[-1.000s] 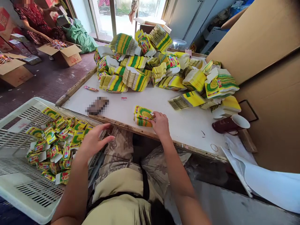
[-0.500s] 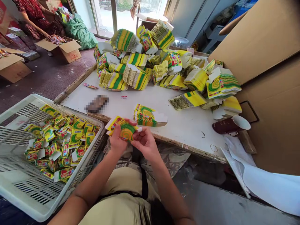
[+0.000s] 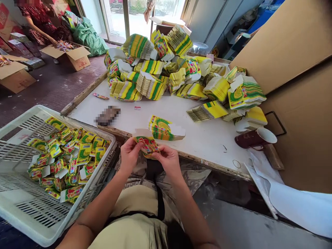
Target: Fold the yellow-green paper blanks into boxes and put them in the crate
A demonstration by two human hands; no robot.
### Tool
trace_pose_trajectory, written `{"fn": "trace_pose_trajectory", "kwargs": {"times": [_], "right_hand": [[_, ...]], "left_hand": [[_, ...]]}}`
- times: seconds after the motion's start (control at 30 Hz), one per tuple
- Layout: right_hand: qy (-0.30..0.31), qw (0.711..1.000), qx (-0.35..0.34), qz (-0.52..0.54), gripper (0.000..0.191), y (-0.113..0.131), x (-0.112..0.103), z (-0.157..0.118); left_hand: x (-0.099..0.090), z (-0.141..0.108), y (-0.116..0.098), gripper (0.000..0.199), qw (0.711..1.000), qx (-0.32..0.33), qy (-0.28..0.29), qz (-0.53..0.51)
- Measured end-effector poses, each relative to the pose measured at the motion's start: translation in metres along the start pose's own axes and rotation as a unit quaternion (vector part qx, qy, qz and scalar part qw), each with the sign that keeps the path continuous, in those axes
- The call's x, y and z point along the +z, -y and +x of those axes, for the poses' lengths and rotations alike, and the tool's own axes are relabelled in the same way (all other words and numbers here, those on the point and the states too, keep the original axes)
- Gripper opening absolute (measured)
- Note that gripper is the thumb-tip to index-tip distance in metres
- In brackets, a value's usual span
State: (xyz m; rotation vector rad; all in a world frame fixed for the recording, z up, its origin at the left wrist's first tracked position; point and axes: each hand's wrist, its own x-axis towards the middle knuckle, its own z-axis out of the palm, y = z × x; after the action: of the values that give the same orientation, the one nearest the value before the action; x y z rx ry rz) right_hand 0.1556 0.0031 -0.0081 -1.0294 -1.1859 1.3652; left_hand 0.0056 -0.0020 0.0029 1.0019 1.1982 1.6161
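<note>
Between my two hands, over the table's front edge, is a yellow, green and red printed carton (image 3: 148, 145). My left hand (image 3: 130, 154) grips its left end with the thumb on the printed face. The right end is pinched between the thumb and fingers of my right hand (image 3: 167, 159). Just behind it on the white table (image 3: 124, 119) lies a small fanned stack of flat cartons (image 3: 162, 128). At the left, a white plastic basket (image 3: 109, 138) holds many small cartons (image 3: 84, 152).
Bundles of flat cartons (image 3: 153, 81) are heaped across the table's back. A dark red mug (image 3: 247, 139) lies near large cardboard (image 3: 298, 103) at the right. Back left, a person (image 3: 38, 20) reaches into an open box (image 3: 79, 58).
The carton in my hands has turned from its green spiral face to its red printed side. My right hand has moved slightly right and now grips the carton's right end.
</note>
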Motion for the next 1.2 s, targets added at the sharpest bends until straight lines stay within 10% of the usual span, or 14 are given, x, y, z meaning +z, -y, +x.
{"fn": "trace_pose_trajectory", "kwargs": {"times": [0.27,0.47,0.67,0.77,0.87,1.0,1.2], "right_hand": [[-0.068,0.946,-0.2,-0.245,0.007,0.019,-0.028,0.002],[0.069,0.855,-0.332,-0.392,0.03,0.027,-0.024,-0.013],[-0.08,0.949,-0.219,-0.212,0.059,0.012,-0.009,-0.021],[-0.017,0.995,-0.089,-0.041,0.056,0.007,-0.005,-0.016],[0.059,0.998,-0.007,0.029,0.049,0.008,0.0,-0.01],[0.013,1.0,-0.018,-0.021,0.038,0.007,0.005,-0.003],[0.087,0.993,-0.04,-0.067,0.062,-0.007,0.001,-0.01]], "left_hand": [[-0.033,0.012,-0.029,0.068,0.991,0.045,0.122,0.024],[-0.036,0.006,-0.043,0.098,0.903,0.067,0.284,0.316],[-0.021,-0.007,-0.02,0.071,0.886,0.043,0.26,0.381],[-0.019,-0.01,-0.018,0.082,0.875,0.09,0.279,0.386],[-0.016,-0.013,-0.016,0.077,0.869,0.111,0.284,0.389],[-0.014,-0.017,-0.011,0.061,0.863,0.106,0.286,0.402],[-0.013,-0.015,-0.01,0.066,0.86,0.022,0.306,0.407]]}}
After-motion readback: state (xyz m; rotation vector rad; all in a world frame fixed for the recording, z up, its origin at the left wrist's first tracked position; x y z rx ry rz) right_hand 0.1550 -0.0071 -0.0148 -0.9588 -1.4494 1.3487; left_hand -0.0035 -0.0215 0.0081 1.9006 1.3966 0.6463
